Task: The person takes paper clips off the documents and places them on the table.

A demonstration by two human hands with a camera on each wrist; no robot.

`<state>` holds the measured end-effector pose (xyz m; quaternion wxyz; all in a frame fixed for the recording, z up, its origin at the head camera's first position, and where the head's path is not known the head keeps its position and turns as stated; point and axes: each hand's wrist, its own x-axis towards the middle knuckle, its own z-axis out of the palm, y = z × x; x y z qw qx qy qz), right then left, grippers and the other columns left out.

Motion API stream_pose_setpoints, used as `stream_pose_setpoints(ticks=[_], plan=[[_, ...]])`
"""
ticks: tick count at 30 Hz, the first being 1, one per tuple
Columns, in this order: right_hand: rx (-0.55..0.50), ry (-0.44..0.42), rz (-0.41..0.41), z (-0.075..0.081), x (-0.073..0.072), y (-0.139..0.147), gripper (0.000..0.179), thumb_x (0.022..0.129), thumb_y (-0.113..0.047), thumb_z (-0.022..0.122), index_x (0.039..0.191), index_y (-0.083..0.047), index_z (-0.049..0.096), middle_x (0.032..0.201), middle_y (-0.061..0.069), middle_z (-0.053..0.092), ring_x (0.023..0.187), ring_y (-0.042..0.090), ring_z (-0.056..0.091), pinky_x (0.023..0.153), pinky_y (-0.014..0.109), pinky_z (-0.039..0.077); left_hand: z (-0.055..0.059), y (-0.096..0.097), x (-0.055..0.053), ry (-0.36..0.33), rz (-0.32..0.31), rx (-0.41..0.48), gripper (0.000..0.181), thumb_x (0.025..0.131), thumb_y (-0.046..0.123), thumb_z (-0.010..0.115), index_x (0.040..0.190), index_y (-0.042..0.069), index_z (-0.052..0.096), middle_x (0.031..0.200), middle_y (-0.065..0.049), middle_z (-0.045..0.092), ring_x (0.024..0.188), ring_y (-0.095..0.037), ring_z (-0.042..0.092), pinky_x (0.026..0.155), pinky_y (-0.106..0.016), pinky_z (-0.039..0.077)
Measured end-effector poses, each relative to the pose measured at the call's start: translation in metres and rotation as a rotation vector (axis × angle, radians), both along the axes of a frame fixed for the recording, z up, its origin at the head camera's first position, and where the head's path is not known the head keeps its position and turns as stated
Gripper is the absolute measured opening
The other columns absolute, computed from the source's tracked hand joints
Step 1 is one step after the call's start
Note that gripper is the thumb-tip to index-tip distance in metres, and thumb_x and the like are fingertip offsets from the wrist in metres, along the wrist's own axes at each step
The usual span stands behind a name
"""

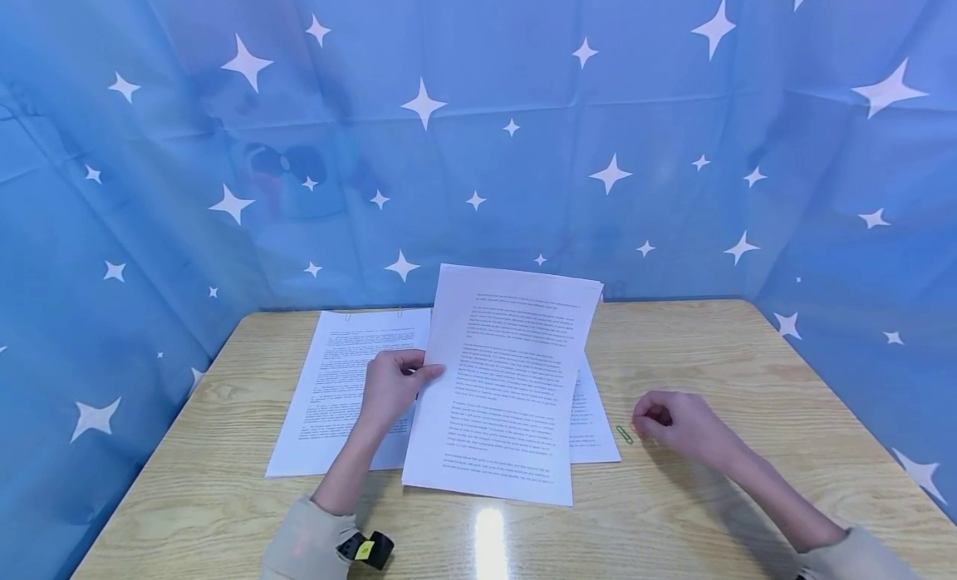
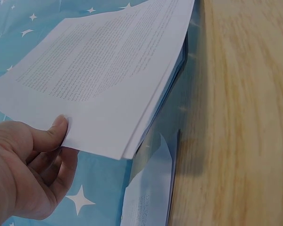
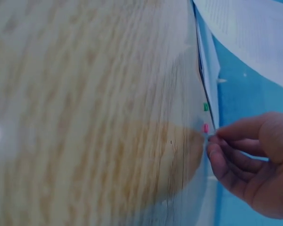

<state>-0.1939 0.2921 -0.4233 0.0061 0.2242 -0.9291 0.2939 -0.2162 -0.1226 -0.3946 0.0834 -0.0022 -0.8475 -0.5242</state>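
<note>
My left hand (image 1: 392,389) pinches the left edge of a few printed sheets of paper (image 1: 501,389), thumb on the front. In the left wrist view these sheets (image 2: 99,70) are raised and slightly bowed, with more than one layer at the edge. My right hand (image 1: 680,424) is low at the tabletop on the right. Its thumb and finger pinch at a small pink paper clip (image 3: 206,128), which is blurred. Just left of those fingertips lies a green paper clip (image 1: 624,435). Printed pages (image 1: 594,422) lie partly hidden behind the raised sheets.
To the left, another printed stack (image 1: 314,414) lies on the wooden table (image 1: 187,480), with yellowish clips (image 1: 347,317) on its top edge. A blue curtain (image 1: 478,164) with white stars hangs behind the table. A black strap (image 1: 377,549) is on the left wrist.
</note>
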Motion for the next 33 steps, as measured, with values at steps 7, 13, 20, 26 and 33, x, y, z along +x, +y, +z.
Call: stream_pose_setpoints(ticks=[7,13,20,26,33], plan=[[-0.036,-0.014,-0.023,0.005,-0.002,-0.003,0.007,0.096,-0.006,0.066,0.092,-0.01,0.07,0.073,-0.009,0.064,0.063,0.003,0.057,0.058,0.025,0.046,-0.001,0.0,-0.001,-0.012,0.008,-0.003,0.012,0.086,0.011,0.082,0.094,0.003,0.081,0.078,-0.004,0.072,0.075,-0.018,0.061,0.06,-0.028,0.045],[-0.07,0.042,-0.043,0.013,-0.008,-0.01,0.005,0.095,-0.004,0.066,0.096,-0.004,0.071,0.08,-0.003,0.068,0.068,0.004,0.06,0.062,0.026,0.049,-0.002,-0.001,-0.001,-0.029,0.009,0.0,0.012,0.086,0.011,0.082,0.094,0.003,0.081,0.077,-0.003,0.072,0.073,-0.018,0.06,0.059,-0.028,0.044],[-0.081,0.066,-0.082,0.024,-0.015,-0.02,0.009,0.097,-0.007,0.067,0.103,-0.002,0.07,0.088,0.003,0.07,0.074,0.008,0.061,0.066,0.026,0.05,-0.002,-0.001,-0.002,-0.015,0.006,0.003,0.012,0.085,0.011,0.082,0.093,0.002,0.08,0.077,-0.004,0.072,0.073,-0.017,0.061,0.059,-0.027,0.044],[-0.134,0.053,-0.086,0.034,-0.019,-0.029,0.015,0.099,-0.01,0.065,0.11,-0.001,0.067,0.092,0.009,0.07,0.075,0.02,0.065,0.066,0.027,0.052,-0.002,-0.001,-0.002,-0.029,0.01,0.007,0.012,0.085,0.011,0.082,0.094,0.003,0.081,0.078,-0.004,0.072,0.073,-0.017,0.06,0.058,-0.027,0.044],[-0.22,0.034,-0.101,0.038,-0.025,-0.041,0.025,0.102,-0.02,0.062,0.119,-0.001,0.062,0.096,0.011,0.069,0.076,0.025,0.067,0.066,0.031,0.055,-0.003,-0.002,-0.003,-0.029,0.009,0.007,0.012,0.086,0.011,0.082,0.094,0.002,0.081,0.077,-0.004,0.072,0.072,-0.017,0.06,0.058,-0.027,0.044]])
